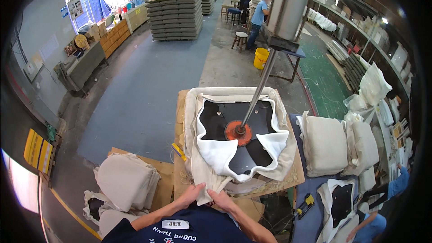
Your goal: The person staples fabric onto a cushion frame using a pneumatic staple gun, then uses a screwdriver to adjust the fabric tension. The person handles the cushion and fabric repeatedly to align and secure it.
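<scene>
A beige-covered seat cushion (238,91) lies upside down on a wooden board (181,123), its black base (213,117) showing inside a ring of white padding (213,150). An orange-red disc (232,130) on a steel rod (261,85) presses on the middle of the base. At the near left edge, my left hand (193,193) is closed on the loose beige fabric (208,181). Close beside it, my right hand (221,200) grips the same fabric, with some fingers hidden under it. A yellow tool (179,151) lies left of the cushion.
Beige cushions (123,180) are piled at lower left. More covered cushions (325,144) stand on a blue table to the right, near a yellow tool (306,206). A co-worker in blue (371,229) is at lower right. Ahead stand stacked grey pads (175,18) and a yellow bucket (261,58).
</scene>
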`<action>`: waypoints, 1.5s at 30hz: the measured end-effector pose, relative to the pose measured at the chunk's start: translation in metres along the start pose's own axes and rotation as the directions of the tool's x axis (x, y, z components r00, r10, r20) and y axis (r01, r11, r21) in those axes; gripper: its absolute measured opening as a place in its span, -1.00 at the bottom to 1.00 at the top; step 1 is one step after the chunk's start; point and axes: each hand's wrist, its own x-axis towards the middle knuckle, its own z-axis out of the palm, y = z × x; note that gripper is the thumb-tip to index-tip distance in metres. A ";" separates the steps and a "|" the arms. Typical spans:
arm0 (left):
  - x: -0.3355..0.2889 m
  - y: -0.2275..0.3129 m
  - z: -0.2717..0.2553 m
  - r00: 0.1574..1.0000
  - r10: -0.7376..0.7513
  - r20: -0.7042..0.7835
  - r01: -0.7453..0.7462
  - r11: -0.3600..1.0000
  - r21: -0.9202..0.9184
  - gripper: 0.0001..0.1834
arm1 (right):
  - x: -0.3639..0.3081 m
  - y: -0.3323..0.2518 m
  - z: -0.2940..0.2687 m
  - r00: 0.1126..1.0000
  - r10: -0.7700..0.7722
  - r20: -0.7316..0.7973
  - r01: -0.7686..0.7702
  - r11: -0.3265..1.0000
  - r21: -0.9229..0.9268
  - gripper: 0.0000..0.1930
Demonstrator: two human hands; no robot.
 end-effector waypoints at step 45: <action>-0.019 0.042 -0.071 0.982 0.063 0.176 -0.096 0.978 0.186 -0.42 | -0.015 0.001 -0.049 0.711 0.245 -0.659 -0.177 0.970 0.169 -0.51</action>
